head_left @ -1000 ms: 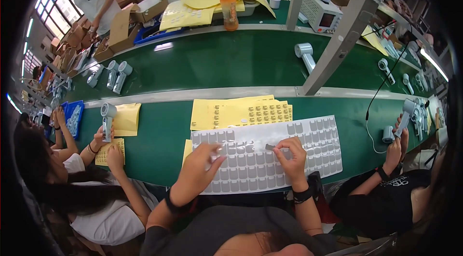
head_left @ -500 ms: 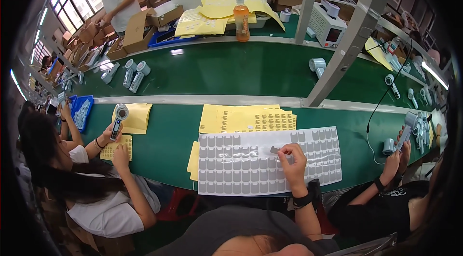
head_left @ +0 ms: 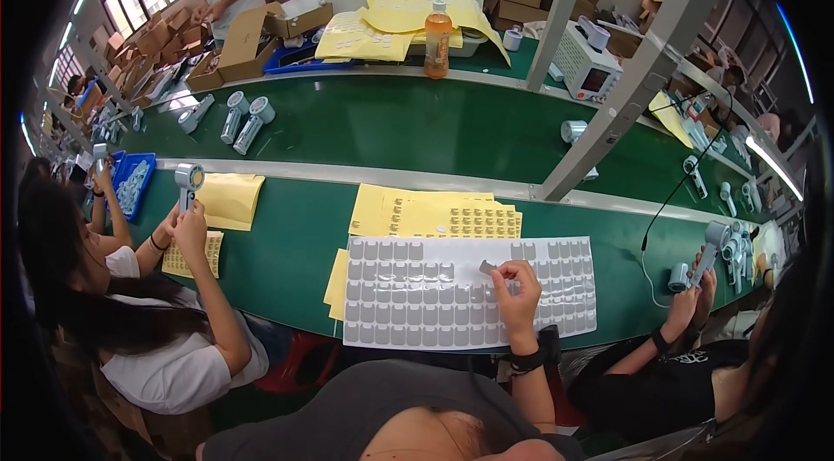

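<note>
My right hand (head_left: 519, 294) pinches a small grey sticker (head_left: 487, 267) between thumb and fingertips. It is over a large white backing sheet (head_left: 469, 251) that carries rows of similar grey stickers. Bare white patches show in the sheet's upper rows, around and beside my fingers. Beneath and behind this sheet lie yellow label sheets (head_left: 373, 211) with small dark printed labels. A dark band circles my right wrist. My left hand is out of the picture.
At left a co-worker holds a handheld fan (head_left: 188, 179) above a yellow sheet; another at right holds a similar fan (head_left: 714, 239). More fans (head_left: 254, 125) lie on the green belt (head_left: 391, 126). A grey post (head_left: 608, 113) and hanging cable (head_left: 644, 241) stand ahead right. An orange drink bottle (head_left: 437, 44) stands beyond.
My right hand still pinches the grey sticker, now held slightly more upright. The whole view has shifted a little. The left co-worker has raised their fan and brought both hands to it.
</note>
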`<move>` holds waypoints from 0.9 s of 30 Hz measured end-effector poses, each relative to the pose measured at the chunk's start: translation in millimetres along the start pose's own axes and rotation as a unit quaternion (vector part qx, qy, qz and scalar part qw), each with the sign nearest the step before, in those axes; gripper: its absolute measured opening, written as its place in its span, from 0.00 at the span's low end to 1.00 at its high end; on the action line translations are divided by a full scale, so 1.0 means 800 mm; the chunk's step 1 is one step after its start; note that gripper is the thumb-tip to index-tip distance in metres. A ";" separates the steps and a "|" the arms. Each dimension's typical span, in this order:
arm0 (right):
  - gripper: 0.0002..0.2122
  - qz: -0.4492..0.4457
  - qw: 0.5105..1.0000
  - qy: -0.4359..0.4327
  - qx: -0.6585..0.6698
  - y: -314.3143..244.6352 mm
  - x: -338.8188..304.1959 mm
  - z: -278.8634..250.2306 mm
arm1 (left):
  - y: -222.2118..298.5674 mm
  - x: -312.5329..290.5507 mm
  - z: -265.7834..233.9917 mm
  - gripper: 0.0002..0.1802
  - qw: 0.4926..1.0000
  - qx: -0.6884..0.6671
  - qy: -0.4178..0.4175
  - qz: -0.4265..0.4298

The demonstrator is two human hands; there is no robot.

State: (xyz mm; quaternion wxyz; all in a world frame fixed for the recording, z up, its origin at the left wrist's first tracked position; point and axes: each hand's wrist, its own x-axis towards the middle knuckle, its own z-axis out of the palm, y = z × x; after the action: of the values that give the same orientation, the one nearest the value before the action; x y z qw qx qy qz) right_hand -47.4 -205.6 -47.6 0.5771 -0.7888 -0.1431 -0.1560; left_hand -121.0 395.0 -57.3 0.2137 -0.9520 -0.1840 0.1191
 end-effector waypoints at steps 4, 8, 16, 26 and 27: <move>0.06 0.003 1.000 0.008 -0.002 -0.001 0.002 0.000 | -0.003 0.023 -0.003 0.17 0.997 -0.003 -0.014 0.073; 0.05 0.005 1.000 0.019 0.010 -0.001 0.006 -0.002 | -0.019 0.043 -0.011 0.17 0.989 0.002 -0.026 0.144; 0.05 -0.006 0.999 0.050 0.006 0.005 0.007 -0.005 | -0.067 0.061 -0.045 0.18 0.967 0.007 -0.031 0.254; 0.05 0.018 1.000 0.024 0.010 0.004 0.005 0.000 | -0.134 0.120 -0.033 0.18 0.883 0.039 -0.086 0.459; 0.05 0.029 0.999 0.023 0.015 0.004 0.005 0.003 | -0.144 0.125 -0.012 0.18 0.881 0.043 -0.097 0.461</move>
State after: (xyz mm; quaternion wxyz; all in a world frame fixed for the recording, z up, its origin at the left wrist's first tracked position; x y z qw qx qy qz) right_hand -42.2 -204.5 -49.3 0.5964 -0.7800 -0.1088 -0.1552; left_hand -62.1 528.5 -11.6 0.1568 -0.9026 0.2617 0.3037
